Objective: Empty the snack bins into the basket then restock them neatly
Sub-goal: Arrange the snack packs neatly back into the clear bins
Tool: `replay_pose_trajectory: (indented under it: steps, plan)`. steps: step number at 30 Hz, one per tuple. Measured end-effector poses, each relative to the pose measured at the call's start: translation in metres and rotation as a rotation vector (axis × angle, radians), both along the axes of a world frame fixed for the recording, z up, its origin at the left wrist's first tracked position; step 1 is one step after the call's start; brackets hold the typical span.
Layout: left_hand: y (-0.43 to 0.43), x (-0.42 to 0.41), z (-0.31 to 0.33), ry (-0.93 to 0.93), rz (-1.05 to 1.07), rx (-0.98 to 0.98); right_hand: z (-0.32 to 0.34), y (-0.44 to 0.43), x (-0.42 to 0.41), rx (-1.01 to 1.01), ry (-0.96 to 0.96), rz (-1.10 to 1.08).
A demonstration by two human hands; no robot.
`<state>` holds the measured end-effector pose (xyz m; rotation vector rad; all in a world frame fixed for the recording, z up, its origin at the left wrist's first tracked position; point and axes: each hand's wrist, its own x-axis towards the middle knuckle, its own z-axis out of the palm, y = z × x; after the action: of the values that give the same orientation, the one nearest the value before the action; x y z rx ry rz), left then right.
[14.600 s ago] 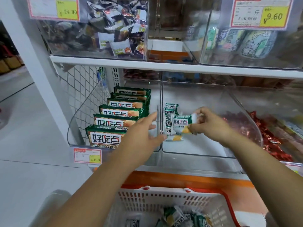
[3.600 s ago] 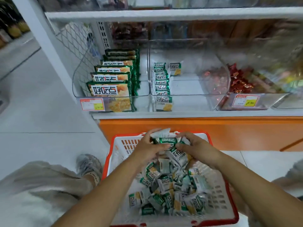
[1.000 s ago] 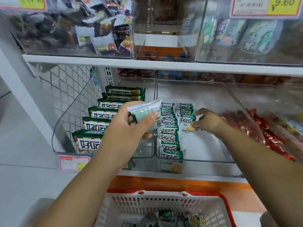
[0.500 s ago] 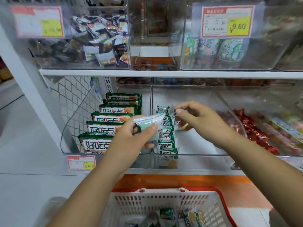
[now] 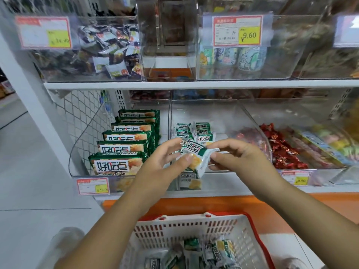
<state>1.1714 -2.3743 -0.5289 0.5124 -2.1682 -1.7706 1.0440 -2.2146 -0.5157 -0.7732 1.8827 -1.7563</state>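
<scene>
Landmark: the clear middle bin on the lower shelf.
Small pack: the small pack is up in the air, just in front of the middle bin's front wall, between both hands.
Left hand: the left hand pinches the pack's left side with its thumb and fingers.
Right hand: the right hand pinches the pack's right end with curled fingers.
How the pack lies: it is slanted and a bit crumpled, with the printed face up. Its long side goes from up near the bin down toward the bin's front lip.
Rows: inside the bin a long row runs along the left wall. A short row sits beside it, near the back.
Next spot: I think the bare floor in front of the short row comes next. It lies straight past the pack, and the right hand is nearer to it.
Basket: the basket is below the bin, with more small packs in it.
Neighbours: big packs fill the bin to the left, and red candies lie to the right.
Hard to see: the hands hide the front of the long row, fingers cover part of the pack, and the basket is cut off at the bottom.
</scene>
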Motion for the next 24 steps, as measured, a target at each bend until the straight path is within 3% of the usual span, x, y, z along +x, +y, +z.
replay_pose_trajectory:
  steps: [5,10,13,17,19,24]
  plan:
    - [0.003,-0.002,0.002,-0.114,-0.016,0.081,-0.006,0.002,-0.005,-0.049,-0.101,0.036]
    - [0.001,-0.011,-0.006,-0.050,0.052,0.138,-0.006,-0.007,-0.002,-0.077,-0.222,0.133]
    - [0.001,-0.014,-0.010,-0.036,0.094,0.095,-0.007,-0.017,-0.006,0.015,-0.124,0.083]
    - [-0.014,-0.015,-0.011,-0.006,0.273,-0.423,-0.009,-0.027,-0.058,0.188,0.188,-0.171]
    - [-0.024,-0.016,-0.013,0.018,0.325,-0.471,-0.016,-0.030,-0.092,0.381,0.374,-0.237]
    - [-0.031,-0.024,-0.028,-0.165,0.211,-0.520,-0.048,-0.052,-0.140,0.728,0.476,-0.142]
